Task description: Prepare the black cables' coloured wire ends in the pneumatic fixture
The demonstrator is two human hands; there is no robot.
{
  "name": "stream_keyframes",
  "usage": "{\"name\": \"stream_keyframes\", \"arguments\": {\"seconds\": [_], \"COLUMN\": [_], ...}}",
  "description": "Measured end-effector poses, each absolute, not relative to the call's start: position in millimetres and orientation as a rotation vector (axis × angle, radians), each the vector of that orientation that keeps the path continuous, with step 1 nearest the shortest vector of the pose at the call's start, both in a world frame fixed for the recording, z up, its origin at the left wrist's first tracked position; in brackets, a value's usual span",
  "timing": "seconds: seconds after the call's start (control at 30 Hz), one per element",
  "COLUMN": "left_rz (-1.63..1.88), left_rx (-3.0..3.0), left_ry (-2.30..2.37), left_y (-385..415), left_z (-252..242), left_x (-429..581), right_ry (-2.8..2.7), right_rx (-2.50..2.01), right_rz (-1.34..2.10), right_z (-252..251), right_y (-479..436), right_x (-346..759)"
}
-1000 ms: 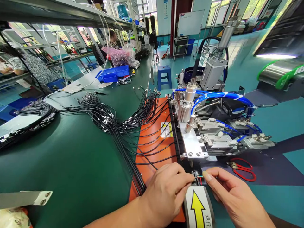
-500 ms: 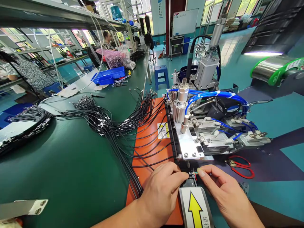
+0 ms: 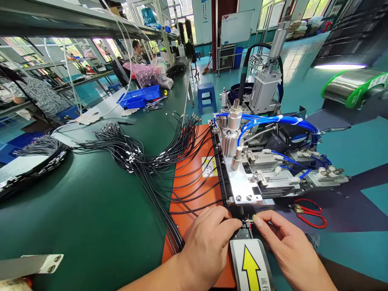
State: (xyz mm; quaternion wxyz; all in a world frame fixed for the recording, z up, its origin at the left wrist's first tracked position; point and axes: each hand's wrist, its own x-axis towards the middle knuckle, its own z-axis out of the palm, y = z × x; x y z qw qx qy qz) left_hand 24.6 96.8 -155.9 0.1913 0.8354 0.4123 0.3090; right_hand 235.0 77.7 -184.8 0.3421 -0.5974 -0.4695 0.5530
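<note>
My left hand (image 3: 209,242) is closed in a pinch at a small black fixture (image 3: 242,233), its fingertips on a black cable whose end they mostly hide. On the fixture's other side my right hand (image 3: 287,238) pinches the thin coloured wires (image 3: 249,220) that stick out of the cable end. Just beyond the fingers stands a machine with a silver metal plate (image 3: 244,186). Below the fixture is a grey cover with a yellow arrow (image 3: 251,266). Several black cables (image 3: 194,186) run over the orange base (image 3: 182,218) into the machine's edge.
A large bundle of black cables (image 3: 130,155) lies on the green table (image 3: 121,226), with a coiled bundle (image 3: 60,157) at left. Red-handled cutters (image 3: 312,214) rest right of the machine. A solder wire spool (image 3: 348,87), blue trays (image 3: 139,97) and a blue stool (image 3: 206,98) stand farther off.
The view has shifted very slightly. Both hands keep their pinch at the fixture, with almost no visible movement.
</note>
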Motion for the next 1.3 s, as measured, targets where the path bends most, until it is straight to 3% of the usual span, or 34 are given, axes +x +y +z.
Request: {"name": "stream_keyframes", "arguments": {"seconds": [1.3], "left_rz": [0.858], "left_rx": [2.411], "left_ry": [1.160], "left_y": [100], "left_z": [-160], "left_x": [29], "right_ry": [-1.212], "right_rx": [-1.578], "right_rz": [1.479], "right_z": [-197], "right_y": [75], "right_x": [239]}}
